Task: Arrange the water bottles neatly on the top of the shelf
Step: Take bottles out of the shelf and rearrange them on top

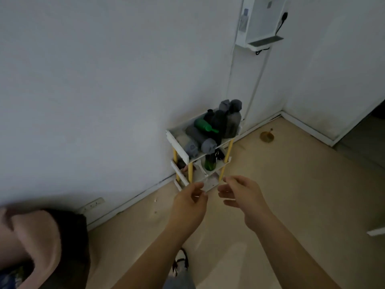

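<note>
A small white shelf (180, 150) with yellow posts stands on the floor against the wall. Its top tier holds several water bottles in a jumble: a green bottle (203, 124) lies across the pile, grey bottles (200, 139) lie on their sides at the front, and dark bottles (231, 119) stand upright at the back. Another green bottle (210, 162) stands on the middle tier. My left hand (190, 202) and my right hand (239, 193) reach forward side by side, below the shelf in the picture. Both hold nothing, fingers loosely apart.
A white wall runs behind the shelf, with a wall-mounted white unit (263, 21) above it. A small round brown object (266, 136) lies on the beige floor to the right. Another person's head (35, 247) fills the lower left corner. My foot (180, 261) shows below.
</note>
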Demonstrator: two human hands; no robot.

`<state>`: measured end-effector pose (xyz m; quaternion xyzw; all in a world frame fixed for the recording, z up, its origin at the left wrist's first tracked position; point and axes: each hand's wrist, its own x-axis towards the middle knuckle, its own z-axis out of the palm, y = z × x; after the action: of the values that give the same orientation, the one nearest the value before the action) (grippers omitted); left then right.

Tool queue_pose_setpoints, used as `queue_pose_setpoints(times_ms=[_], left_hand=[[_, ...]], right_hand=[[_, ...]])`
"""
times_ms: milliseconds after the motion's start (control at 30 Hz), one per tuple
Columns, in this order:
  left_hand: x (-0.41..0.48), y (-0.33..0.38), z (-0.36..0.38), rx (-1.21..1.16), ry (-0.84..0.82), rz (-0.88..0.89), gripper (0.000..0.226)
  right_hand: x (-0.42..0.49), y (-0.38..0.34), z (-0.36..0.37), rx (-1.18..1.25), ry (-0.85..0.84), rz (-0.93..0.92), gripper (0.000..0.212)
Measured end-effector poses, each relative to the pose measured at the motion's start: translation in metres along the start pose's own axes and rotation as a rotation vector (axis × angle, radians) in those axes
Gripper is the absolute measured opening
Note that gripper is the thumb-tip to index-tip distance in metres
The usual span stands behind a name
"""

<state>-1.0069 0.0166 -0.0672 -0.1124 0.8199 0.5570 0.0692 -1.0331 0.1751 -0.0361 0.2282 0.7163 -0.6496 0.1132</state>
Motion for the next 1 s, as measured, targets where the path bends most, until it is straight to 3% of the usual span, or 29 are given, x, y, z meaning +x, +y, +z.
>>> queue_pose_setpoints(times_ms=[200,533,633,800,1000], left_hand=[[0.143,0.027,0.015,0.045,-0.111,-0.042,0.031],[0.314,0.048,0.056,0.111,-0.085,-0.14,0.023],[0.349,0.048,0.075,0.07,-0.049,-0.227,0.032],[0.383,0.047,0.102,-0.028,-0.001,-0.398,0.018],[0.39,0.02,0.1,-0.037,0.127,-0.571,0.021]], right_hand=[[0.12,-0.052,0.03,0.031,0.027,0.073,0.023],[0.307,-0.099,0.033,-0.102,-0.019,0.112,0.025],[0.354,-0.107,0.036,-0.206,-0.129,0.116,0.016],[0.405,-0.119,0.047,-0.595,-0.43,-0.056,0.017],[0.426,-0.115,0.073,-0.8,-0.668,-0.116,0.021]])
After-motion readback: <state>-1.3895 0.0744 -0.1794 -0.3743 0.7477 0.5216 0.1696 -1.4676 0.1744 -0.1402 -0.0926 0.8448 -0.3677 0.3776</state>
